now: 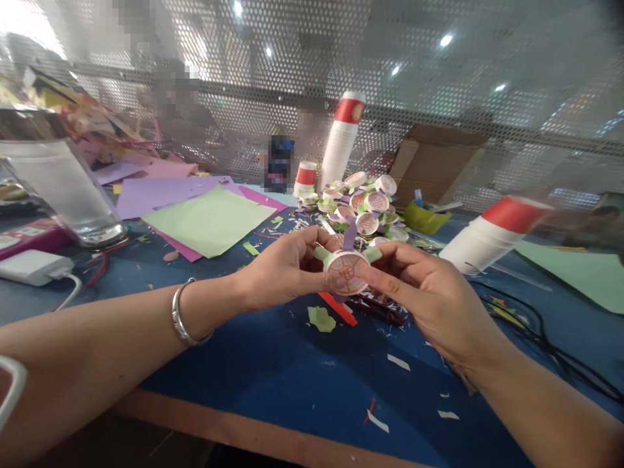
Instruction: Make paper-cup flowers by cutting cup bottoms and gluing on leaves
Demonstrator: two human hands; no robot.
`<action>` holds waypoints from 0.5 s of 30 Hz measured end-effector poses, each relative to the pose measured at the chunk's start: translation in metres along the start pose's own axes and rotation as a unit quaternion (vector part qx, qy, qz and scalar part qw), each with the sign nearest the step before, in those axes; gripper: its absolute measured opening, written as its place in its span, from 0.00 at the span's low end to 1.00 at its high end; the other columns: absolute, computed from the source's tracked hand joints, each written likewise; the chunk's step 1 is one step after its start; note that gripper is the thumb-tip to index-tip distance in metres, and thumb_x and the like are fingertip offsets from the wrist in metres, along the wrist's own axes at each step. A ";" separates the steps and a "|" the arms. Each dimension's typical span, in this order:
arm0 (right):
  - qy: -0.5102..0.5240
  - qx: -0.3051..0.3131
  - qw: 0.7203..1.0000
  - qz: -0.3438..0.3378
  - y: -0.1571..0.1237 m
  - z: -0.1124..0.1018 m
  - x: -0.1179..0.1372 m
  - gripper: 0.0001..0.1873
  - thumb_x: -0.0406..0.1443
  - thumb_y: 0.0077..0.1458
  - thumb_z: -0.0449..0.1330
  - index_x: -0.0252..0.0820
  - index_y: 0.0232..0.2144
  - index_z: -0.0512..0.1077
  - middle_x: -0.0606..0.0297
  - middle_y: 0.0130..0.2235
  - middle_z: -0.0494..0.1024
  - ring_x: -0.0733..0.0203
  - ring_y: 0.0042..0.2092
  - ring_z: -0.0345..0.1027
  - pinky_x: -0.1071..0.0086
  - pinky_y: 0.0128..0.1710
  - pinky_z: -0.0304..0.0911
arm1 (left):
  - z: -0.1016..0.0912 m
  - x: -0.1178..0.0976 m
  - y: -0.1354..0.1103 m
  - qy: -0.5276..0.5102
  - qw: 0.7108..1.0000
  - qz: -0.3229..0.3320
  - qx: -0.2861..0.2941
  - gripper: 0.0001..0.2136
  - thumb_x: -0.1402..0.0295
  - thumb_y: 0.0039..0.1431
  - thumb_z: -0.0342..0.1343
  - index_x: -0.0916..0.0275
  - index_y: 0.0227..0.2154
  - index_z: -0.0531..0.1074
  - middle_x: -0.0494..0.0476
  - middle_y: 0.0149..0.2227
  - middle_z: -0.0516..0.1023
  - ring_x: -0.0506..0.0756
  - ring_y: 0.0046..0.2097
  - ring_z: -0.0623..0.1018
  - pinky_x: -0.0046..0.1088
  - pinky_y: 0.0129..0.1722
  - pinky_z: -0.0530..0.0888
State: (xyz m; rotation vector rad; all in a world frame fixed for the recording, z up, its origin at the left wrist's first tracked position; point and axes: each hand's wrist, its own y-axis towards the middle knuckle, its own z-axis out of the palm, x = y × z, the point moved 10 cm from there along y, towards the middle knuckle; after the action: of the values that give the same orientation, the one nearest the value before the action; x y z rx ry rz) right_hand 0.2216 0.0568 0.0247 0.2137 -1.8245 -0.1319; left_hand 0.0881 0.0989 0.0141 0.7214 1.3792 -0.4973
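Observation:
Between both hands is a small paper turtle (348, 272), its round white shell drawn with an orange-red pattern. Green paper flaps stick out at its upper sides and a purple strip points up from its top. My left hand (292, 263) pinches the left side, thumb on the shell's face. From the right, my right hand (429, 289) grips the other edge with thumb and fingers. Under the hands lie a red-orange pen (344, 311), a dark pen (385, 314) and a green paper scrap (322, 319). Behind rises a pile of similar paper turtles (366, 223).
Stacked paper cups (340, 146) stand behind the pile; another cup stack (492, 234) leans at right. Purple and green paper sheets (209, 221) lie left of centre, near a clear glass (73, 188) and white charger (36, 268). Black cables (541, 325) cross the right side.

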 end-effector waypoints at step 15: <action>-0.140 -0.073 0.986 -0.048 -0.001 -0.016 0.012 0.13 0.47 0.62 0.66 0.44 0.41 0.78 0.64 0.37 0.81 0.63 0.36 0.72 0.72 0.34 0.66 | -0.006 0.010 0.002 -0.015 0.998 -0.053 -0.017 0.12 0.70 0.56 0.67 0.66 0.40 0.73 0.57 0.36 0.81 0.48 0.33 0.77 0.25 0.31 0.69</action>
State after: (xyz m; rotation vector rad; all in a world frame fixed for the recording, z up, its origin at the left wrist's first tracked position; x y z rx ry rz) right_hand 0.2337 0.0540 0.0397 0.1859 -2.0745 -0.3774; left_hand 0.0866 0.1053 0.0047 0.6134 1.3993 -0.5653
